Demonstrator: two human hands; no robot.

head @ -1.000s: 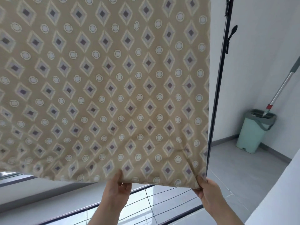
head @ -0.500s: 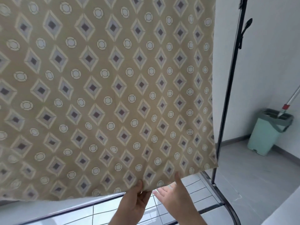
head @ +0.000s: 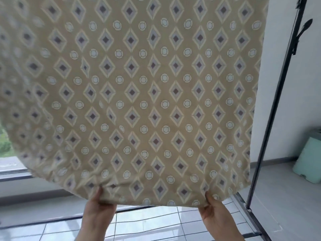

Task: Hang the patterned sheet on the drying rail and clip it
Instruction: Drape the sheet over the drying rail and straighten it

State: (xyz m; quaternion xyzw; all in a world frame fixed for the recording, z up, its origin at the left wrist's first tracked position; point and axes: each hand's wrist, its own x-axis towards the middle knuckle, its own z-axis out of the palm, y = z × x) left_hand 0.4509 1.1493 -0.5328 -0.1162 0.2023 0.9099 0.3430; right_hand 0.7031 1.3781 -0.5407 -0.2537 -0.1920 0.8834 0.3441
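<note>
Tiled balcony floor, left hand, right hand pinching sheet hem

We take this for a home laundry corner, a balcony or utility room. A patterned sheet hangs across most of the frame beside the black upright of a drying rack, whose wired low frame shows at the lower right. A mint-green bucket stands at the right edge on a grey floor against a white wall. At the left edge a window shows greenery.
</note>
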